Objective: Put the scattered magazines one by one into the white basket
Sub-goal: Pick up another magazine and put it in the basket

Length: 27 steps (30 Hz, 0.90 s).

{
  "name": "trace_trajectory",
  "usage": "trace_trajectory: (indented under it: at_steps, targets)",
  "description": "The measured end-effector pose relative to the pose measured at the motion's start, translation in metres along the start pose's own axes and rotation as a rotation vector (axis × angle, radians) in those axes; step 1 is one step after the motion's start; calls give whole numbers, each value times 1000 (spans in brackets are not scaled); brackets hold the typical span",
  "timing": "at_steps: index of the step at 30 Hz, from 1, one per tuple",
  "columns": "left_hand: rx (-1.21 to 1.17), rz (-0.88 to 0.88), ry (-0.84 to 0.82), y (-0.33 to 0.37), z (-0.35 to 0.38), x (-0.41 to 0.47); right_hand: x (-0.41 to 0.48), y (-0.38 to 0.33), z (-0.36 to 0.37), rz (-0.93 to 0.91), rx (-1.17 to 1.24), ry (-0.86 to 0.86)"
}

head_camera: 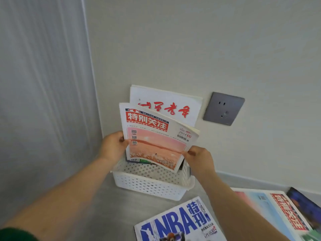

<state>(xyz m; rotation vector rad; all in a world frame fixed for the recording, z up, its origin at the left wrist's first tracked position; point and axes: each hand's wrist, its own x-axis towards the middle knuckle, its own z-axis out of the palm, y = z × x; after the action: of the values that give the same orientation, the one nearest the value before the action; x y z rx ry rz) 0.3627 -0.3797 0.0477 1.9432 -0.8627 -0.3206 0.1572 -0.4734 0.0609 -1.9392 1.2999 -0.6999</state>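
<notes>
My left grip (113,146) and right grip (199,157) each pinch 1 side edge of the magazine (156,141), whose lower edge dips into the basket (147,186). It looks light, thin and floppy; holding both edges should keep it from sagging.

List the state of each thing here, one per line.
Pink-cover paper magazine, held tilted at basket mouth.
White perforated plastic basket, on floor, holding magazines.
White magazine with red calligraphy, standing in basket.
Blue-and-white NBA magazine, flat on floor.
Left hand, gripping pink magazine.
Right hand, pinching pink magazine.
</notes>
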Motion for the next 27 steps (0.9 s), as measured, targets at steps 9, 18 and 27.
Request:
trace_trajectory:
  at_steps: [9,18,27]
  targets:
    - [-131,-70,153,-5,18,22,21,8,18,17,58,122]
    - [-213,6,-8,7,43,29,34,9,33,71,282,46]
    - [-182,36,-50,4,33,12,14,10,8,-30,60,-9]
